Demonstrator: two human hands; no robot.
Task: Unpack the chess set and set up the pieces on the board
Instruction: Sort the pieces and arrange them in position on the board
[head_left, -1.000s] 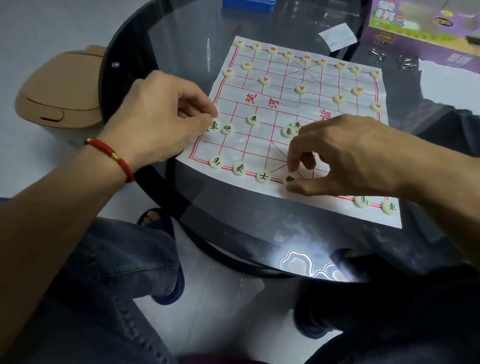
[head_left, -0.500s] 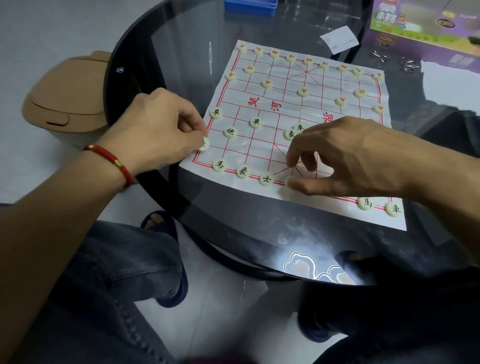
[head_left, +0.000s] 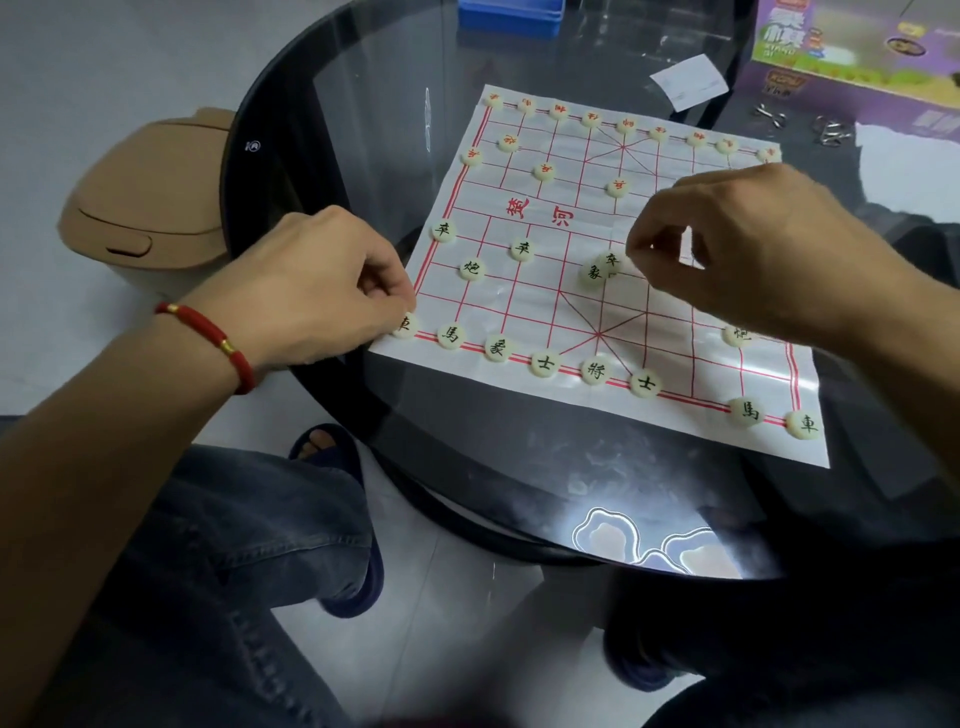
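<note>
Paper board (head_left: 540, 306) flat on glass table (head_left: 363, 104). Left hand (head_left: 317, 291) pinches corner chariot piece (head_left: 406, 326), seating it. Right hand (head_left: 737, 249), fingers curled, hovers by stray elephant piece (head_left: 592, 273); grasp indeterminate.

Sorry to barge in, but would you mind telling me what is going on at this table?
A person is setting up Chinese chess on a white paper board with red grid lines, spread on a round dark glass table. The left hand pinches a cream round piece at the board's near left corner. The right hand hovers with curled fingers beside two cream pieces that touch mid-board. The far red-lettered row looks complete; the near black-lettered row has a gap.
</note>
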